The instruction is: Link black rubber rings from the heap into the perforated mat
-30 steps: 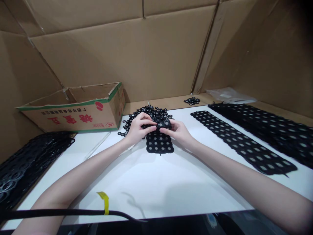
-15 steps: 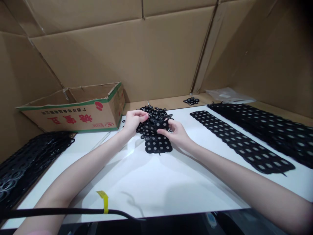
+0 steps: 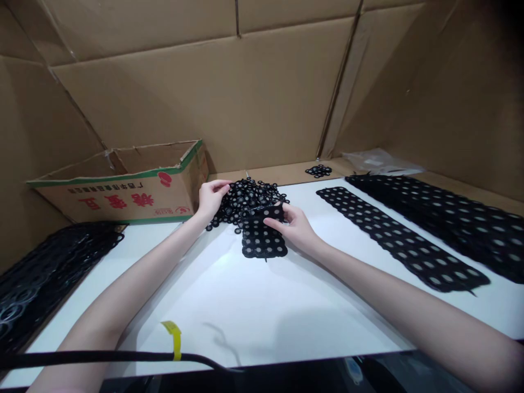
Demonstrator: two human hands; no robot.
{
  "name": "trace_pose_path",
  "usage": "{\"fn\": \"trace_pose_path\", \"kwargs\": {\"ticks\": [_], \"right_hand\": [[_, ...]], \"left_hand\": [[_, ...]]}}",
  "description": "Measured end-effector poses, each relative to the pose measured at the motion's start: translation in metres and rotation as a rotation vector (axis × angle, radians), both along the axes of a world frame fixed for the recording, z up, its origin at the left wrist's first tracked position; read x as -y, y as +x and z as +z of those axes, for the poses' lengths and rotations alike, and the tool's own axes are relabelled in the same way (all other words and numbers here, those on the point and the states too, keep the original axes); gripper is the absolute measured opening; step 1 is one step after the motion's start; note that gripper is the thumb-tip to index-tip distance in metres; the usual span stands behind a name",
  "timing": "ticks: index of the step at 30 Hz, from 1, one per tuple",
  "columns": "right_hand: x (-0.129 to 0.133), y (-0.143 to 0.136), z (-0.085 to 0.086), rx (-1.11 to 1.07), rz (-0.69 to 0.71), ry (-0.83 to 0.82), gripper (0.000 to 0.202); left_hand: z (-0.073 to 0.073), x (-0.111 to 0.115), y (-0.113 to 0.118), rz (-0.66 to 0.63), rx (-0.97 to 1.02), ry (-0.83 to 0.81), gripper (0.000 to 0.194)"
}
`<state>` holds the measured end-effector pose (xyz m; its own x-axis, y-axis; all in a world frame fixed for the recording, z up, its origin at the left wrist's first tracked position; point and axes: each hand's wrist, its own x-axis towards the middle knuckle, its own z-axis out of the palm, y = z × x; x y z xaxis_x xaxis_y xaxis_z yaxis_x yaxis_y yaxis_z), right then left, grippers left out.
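Between the thumb and fingers of my right hand (image 3: 297, 225) is the upper part of a black perforated strip (image 3: 264, 239), with rows of round holes; its lower end lies on the white table. Behind the strip is a heap of small black rings (image 3: 248, 197), some of them scattered at its edges. My left hand (image 3: 213, 196) is at the left side of this heap, thumb and fingertips pinched together. Whatever may be between those fingertips is too small to make out.
An open cardboard box (image 3: 123, 196) stands at the back left. Black perforated sheets (image 3: 49, 267) are stacked at the left edge. More perforated strips (image 3: 397, 234) lie to the right, near a clear plastic bag (image 3: 379, 161). A black cable (image 3: 135, 356) with a yellow tag crosses the front.
My left hand has moved left, away from the strip, to the side of the ring heap, uncovering more rings. The right hand still holds the strip in nearly the same place.
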<state>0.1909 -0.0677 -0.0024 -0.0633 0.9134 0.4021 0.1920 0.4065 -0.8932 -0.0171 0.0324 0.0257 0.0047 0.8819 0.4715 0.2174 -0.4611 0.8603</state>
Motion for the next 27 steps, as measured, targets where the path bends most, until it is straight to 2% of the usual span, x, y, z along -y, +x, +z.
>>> {"fn": "trace_pose_path", "kwargs": {"ticks": [3,7,15,22,27], "right_hand": [[-0.001,0.002,0.001,0.013,0.025,0.002,0.022],[-0.002,0.004,0.001,0.026,0.038,-0.003,0.024],[-0.003,-0.001,0.003,0.039,0.051,-0.007,0.022],[-0.001,-0.007,0.009,0.046,0.035,0.012,0.022],[0.000,-0.004,0.006,0.041,0.040,0.009,0.022]], "left_hand": [[-0.010,-0.007,-0.001,0.043,-0.149,0.055,0.017],[-0.017,-0.013,-0.004,0.081,-0.263,0.096,0.017],[-0.023,-0.015,-0.012,0.073,-0.272,0.116,0.017],[-0.022,-0.012,-0.014,0.092,-0.280,0.137,0.017],[-0.021,-0.011,-0.012,0.110,-0.322,0.143,0.017]]}}
